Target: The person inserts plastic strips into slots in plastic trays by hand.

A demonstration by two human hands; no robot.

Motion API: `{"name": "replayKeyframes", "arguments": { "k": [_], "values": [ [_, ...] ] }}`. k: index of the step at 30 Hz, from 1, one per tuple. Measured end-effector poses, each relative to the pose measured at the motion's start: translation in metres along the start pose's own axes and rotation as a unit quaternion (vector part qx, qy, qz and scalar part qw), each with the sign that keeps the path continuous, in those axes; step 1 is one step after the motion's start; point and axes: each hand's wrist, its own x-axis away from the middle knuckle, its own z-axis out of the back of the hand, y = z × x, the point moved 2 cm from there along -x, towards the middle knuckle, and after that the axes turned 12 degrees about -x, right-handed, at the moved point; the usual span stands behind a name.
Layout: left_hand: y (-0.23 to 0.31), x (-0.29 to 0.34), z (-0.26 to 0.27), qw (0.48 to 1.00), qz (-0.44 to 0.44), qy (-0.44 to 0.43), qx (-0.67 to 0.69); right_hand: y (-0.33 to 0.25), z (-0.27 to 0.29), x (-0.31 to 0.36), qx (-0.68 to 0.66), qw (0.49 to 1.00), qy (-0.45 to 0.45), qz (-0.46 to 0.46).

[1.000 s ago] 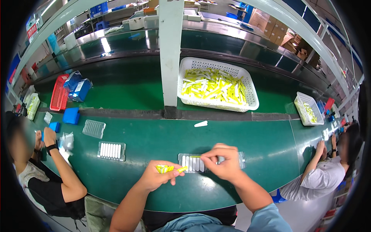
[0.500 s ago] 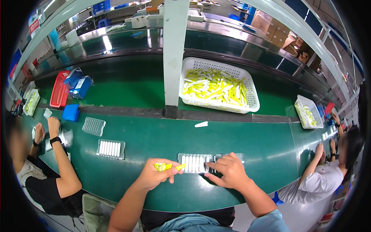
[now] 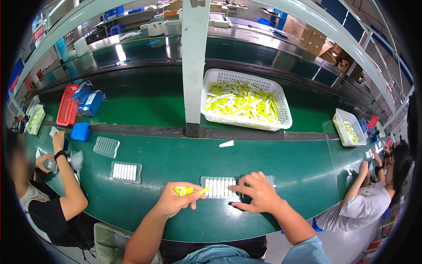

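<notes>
My left hand [image 3: 179,199] is closed around several flat yellow-and-white sticks [image 3: 183,191], with one yellow stick poking out past the fingertips toward the tray. Just right of it, a clear plastic tray [image 3: 203,181] lies flat on the green table, holding a row of white sticks [image 3: 218,188]. My right hand [image 3: 259,193] is over the tray's right end, fingers apart, the index fingertip at the last sticks. Its thumb, dark at the tip, stretches below the tray edge. A second clear tray [image 3: 271,180] shows partly behind this hand; its contents are mostly hidden.
Left lie a filled tray [image 3: 115,177] and an empty tray [image 3: 106,147]. One white stick [image 3: 227,144] lies ahead. A white basket [image 3: 285,115] of yellow-and-white sticks stands beyond, right of a post [image 3: 193,66]. Co-workers sit at left [image 3: 66,193] and right [image 3: 360,193].
My right hand has shifted slightly and covers more of the second tray. My left hand keeps its hold on the sticks. The left co-worker's hands have moved, and the view has shifted a little.
</notes>
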Motion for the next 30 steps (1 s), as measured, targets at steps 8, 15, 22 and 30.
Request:
{"name": "replayKeyframes", "arguments": {
  "k": [8,15,22,30],
  "values": [
    [0.002,0.0,0.002,0.988,0.051,-0.016,0.146,0.003,-0.008,-0.011,0.003,0.998,0.054,-0.026],
    [-0.001,0.001,0.015,0.978,0.087,-0.042,0.183,0.007,-0.009,-0.007,-0.053,0.995,0.086,-0.023],
    [0.015,0.004,0.002,0.992,0.106,0.023,0.058,-0.012,0.003,-0.014,-0.125,0.977,0.169,0.026],
    [0.006,0.006,0.005,0.994,0.084,-0.046,0.057,-0.024,-0.01,-0.019,-0.101,0.992,0.032,0.071]
  ]
}}
